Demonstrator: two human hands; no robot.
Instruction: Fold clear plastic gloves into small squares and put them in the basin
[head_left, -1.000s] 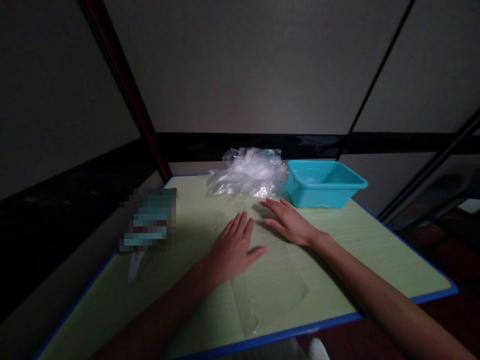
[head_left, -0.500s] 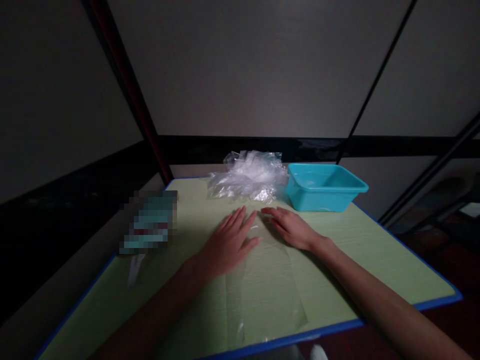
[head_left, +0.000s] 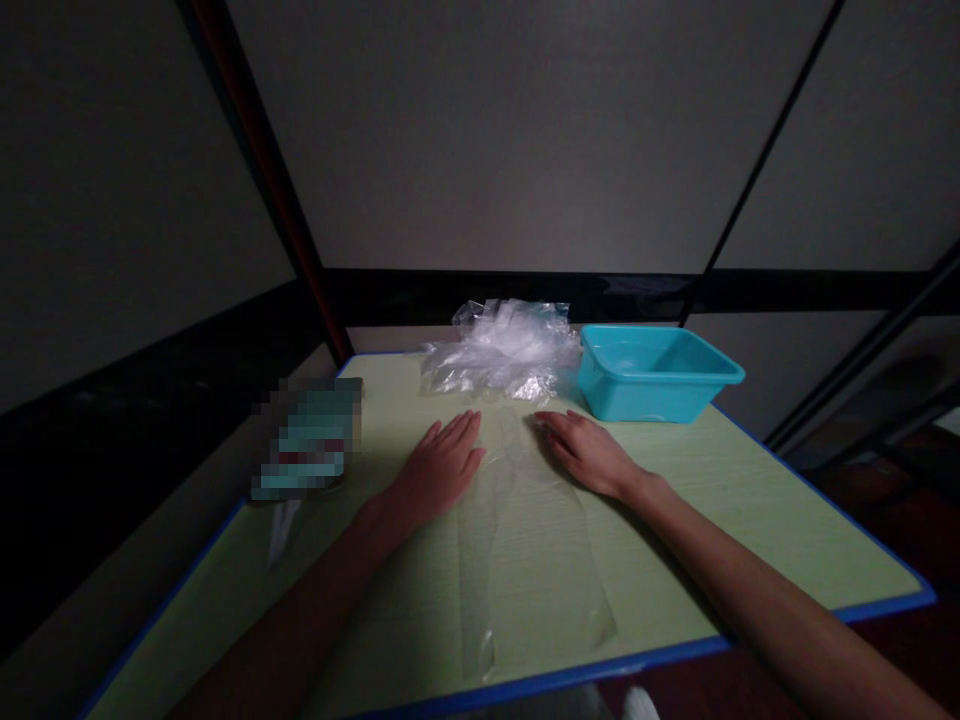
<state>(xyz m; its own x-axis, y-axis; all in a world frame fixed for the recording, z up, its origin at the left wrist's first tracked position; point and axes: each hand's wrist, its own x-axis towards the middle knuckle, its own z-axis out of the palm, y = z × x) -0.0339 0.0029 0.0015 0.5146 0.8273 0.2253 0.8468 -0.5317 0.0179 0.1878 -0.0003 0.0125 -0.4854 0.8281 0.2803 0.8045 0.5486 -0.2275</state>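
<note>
A clear plastic bag (head_left: 536,560) lies flat on the table, its lower end close to the front edge. My left hand (head_left: 442,462) rests palm down at the bag's upper left side, fingers stretched out. On the bag's upper right side lies my right hand (head_left: 581,450), palm down with the fingers extended and slightly bent. Neither hand grips anything. Beyond both hands sits a crumpled heap of clear plastic bags (head_left: 502,350).
A turquoise plastic basin (head_left: 656,390) stands at the back right, beside the heap. A pixelated greenish item (head_left: 311,440) is at the left edge, with a whitish strip (head_left: 283,530) below it. The pale green tabletop (head_left: 772,540) has blue edging; a wall rises behind.
My left hand has slid left, away from the bag's middle, and its fingers have drawn closer together. My right hand has hardly moved. The view has shifted slightly.
</note>
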